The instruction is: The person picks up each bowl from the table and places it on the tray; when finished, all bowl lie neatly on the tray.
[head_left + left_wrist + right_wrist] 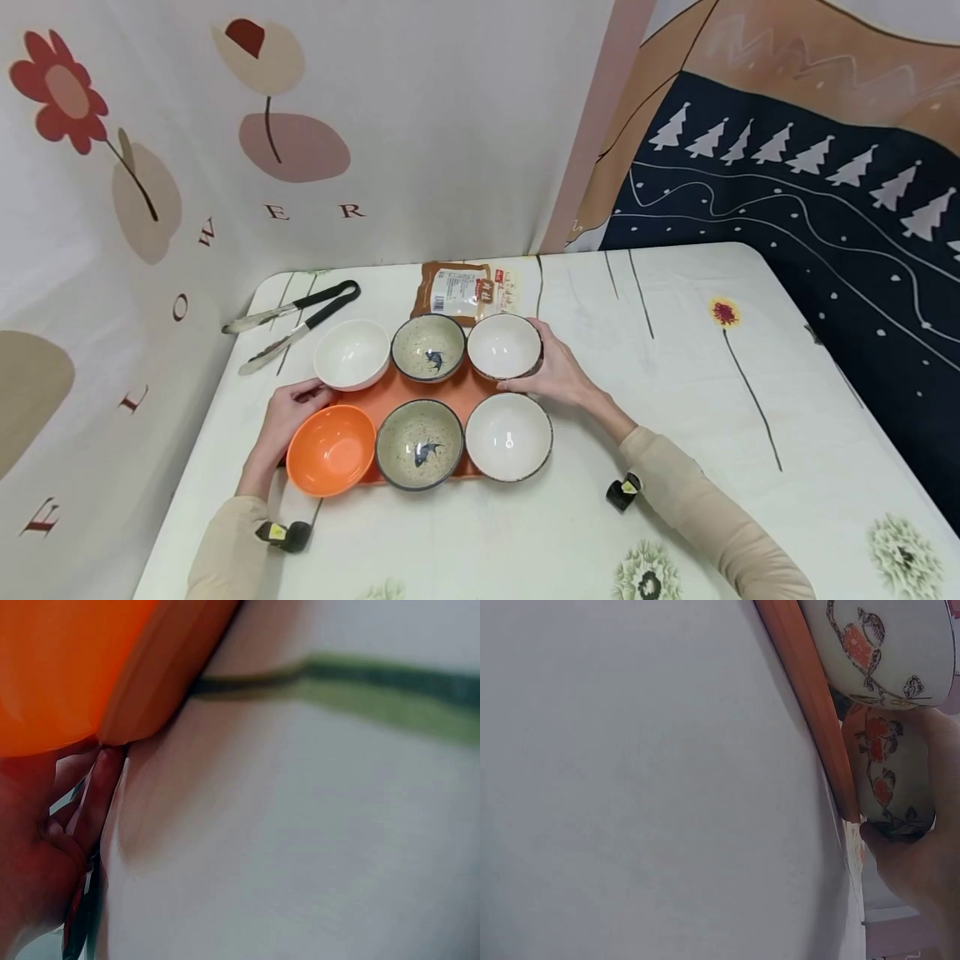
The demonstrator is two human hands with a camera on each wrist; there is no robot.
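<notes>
An orange tray [386, 398] carries two rows of bowls. In the back row are a pinkish-white bowl [352, 357], a speckled fish-pattern bowl [427, 347] and a white bowl [504, 347]. An orange bowl [331, 451], another fish-pattern bowl [420, 444] and another white bowl [508, 437] form the front row. My left hand [295, 414] grips the tray's left edge between the orange and pinkish-white bowls; its fingertips are partly hidden. With thumb and fingers spread round its side, my right hand [553, 368] holds the back white bowl, whose bird-painted outside [894, 769] shows in the right wrist view.
Black-handled tongs [296, 321] lie spread at the back left. Behind the bowls is a brown-and-clear food packet [468, 292]. A patterned cloth covers the table [675, 358], and printed curtains [435, 125] hang along its left and back.
</notes>
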